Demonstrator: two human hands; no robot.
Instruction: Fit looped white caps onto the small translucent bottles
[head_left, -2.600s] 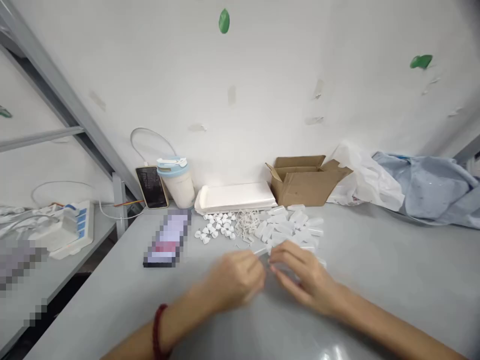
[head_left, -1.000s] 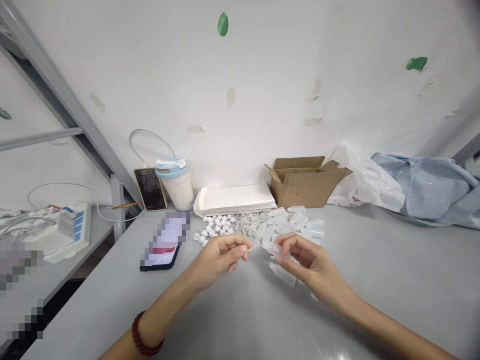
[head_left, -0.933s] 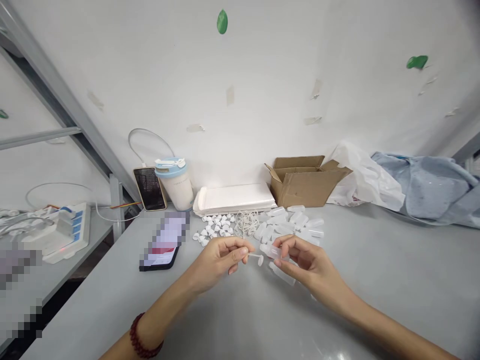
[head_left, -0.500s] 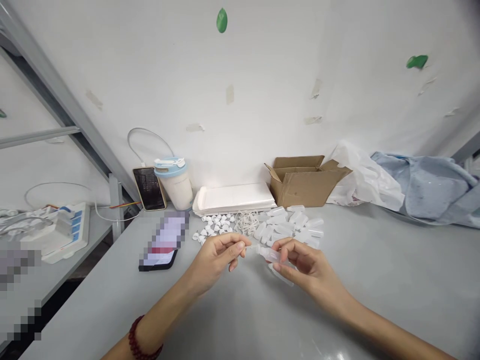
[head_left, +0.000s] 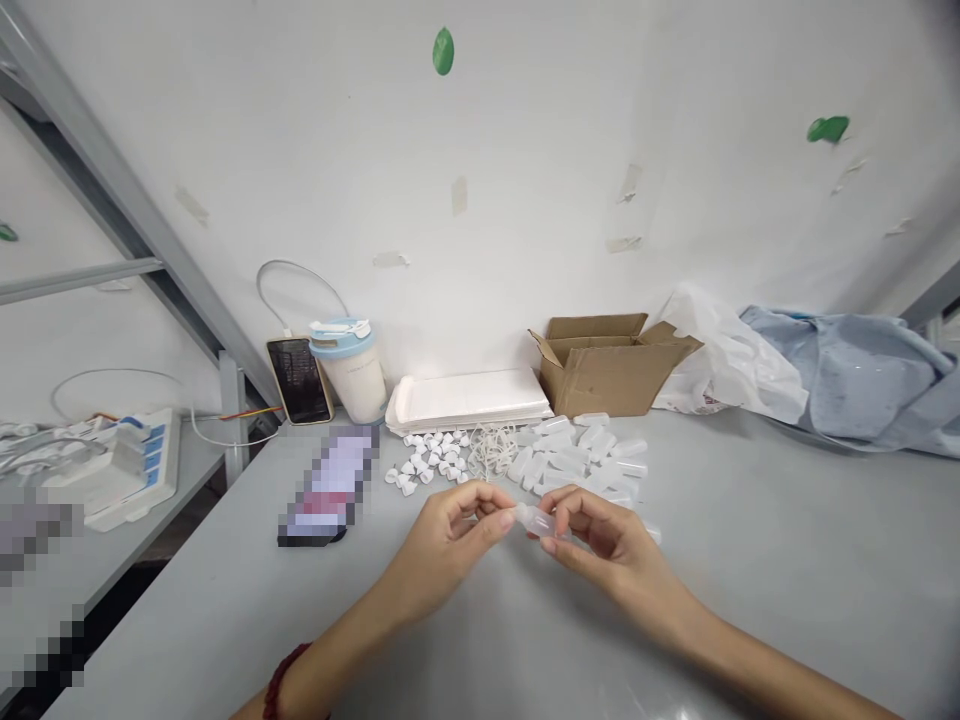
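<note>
My right hand (head_left: 600,540) pinches a small translucent plastic bottle (head_left: 538,520), its mouth pointing left. My left hand (head_left: 450,545) is pinched against that mouth, pressing a small white stick part that is mostly hidden by the fingertips. Both hands hover just above the grey table (head_left: 750,560). Behind them lie a pile of empty bottles (head_left: 589,458), a tangle of thin white sticks (head_left: 491,448) and a scatter of white caps (head_left: 431,462).
A phone (head_left: 330,485) lies at the left. At the wall stand a second phone (head_left: 298,380), a lidded cup (head_left: 349,370), stacked white trays (head_left: 469,398), an open cardboard box (head_left: 611,362), a white bag (head_left: 731,360) and blue cloth (head_left: 847,375). A power strip (head_left: 127,465) sits on the left shelf.
My hands have come together: the stick part held in the left hand, clear of the bottle a second ago, now meets the bottle's mouth. Both hands have sunk slightly toward me.
</note>
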